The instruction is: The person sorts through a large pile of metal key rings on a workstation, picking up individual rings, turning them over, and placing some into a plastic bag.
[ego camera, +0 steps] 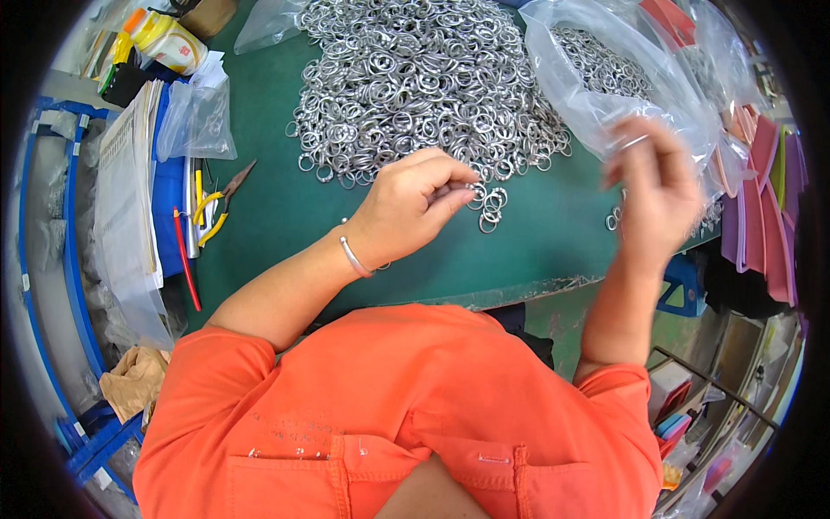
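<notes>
A large heap of silver metal rings (415, 84) lies on the green tabletop (259, 253). My left hand (418, 201), with a metal bangle on its wrist, pinches a small ring between thumb and fingertips at the heap's near edge. A few loose rings (491, 209) lie just right of those fingertips. My right hand (658, 188) is raised at the right, blurred, in front of a clear plastic bag (583, 123); a thin shiny metal piece shows at its fingers. More rings (600, 61) lie in or behind the bag.
Yellow-handled pliers (224, 201), a red pen (185, 259) and stacked papers (126, 194) are at the left, with a yellow jar (165, 42) beyond. Pink and purple sheets (765, 201) hang at the right. The table's worn near edge (538, 289) runs before my body.
</notes>
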Tool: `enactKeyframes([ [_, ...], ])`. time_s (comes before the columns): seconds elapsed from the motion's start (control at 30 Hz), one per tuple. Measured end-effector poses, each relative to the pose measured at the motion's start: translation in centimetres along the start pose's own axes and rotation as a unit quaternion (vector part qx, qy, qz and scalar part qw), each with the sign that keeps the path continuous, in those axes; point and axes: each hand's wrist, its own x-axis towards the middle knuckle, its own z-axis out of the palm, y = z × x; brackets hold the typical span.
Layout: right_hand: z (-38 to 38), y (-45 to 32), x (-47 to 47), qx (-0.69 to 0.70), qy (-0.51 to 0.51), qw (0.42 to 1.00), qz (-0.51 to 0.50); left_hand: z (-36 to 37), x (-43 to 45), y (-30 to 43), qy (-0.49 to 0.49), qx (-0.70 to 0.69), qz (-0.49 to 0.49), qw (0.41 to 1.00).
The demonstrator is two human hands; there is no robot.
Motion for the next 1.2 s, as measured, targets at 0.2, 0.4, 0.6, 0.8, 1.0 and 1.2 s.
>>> enactKeyframes([
  [0.2, -4.7, 1.9, 6.4, -0.542, 0.017, 0.785, -0.300, 2.8, -0.4, -2.0, -0.048, 0.172, 0.063, 0.982],
  [0.4, 2.1, 3.7, -4.8, -0.309, -0.258, 0.914, -0.045, 3.7, -0.2, -1.7, -0.043, 0.256, 0.072, 0.963],
  [0.6, 1.9, 6.4, -8.2, -0.290, -0.240, 0.925, -0.041, 3.3, -0.8, -2.0, -0.079, 0.243, 0.065, 0.965],
  [0.8, 1.1, 5.8, -8.9, -0.149, -0.147, 0.964, 0.164, 4.7, 1.0, -1.2, -0.089, 0.236, 0.076, 0.965],
  [1.0, -0.1, 6.8, -9.7, 0.185, -0.081, 0.957, 0.207, 5.2, 0.9, -1.5, -0.051, 0.150, 0.091, 0.983],
  [1.2, 0.7, 5.7, -9.3, 0.241, -0.096, 0.947, 0.190, 3.8, 0.6, -0.1, -0.057, -0.342, -0.241, 0.907],
])
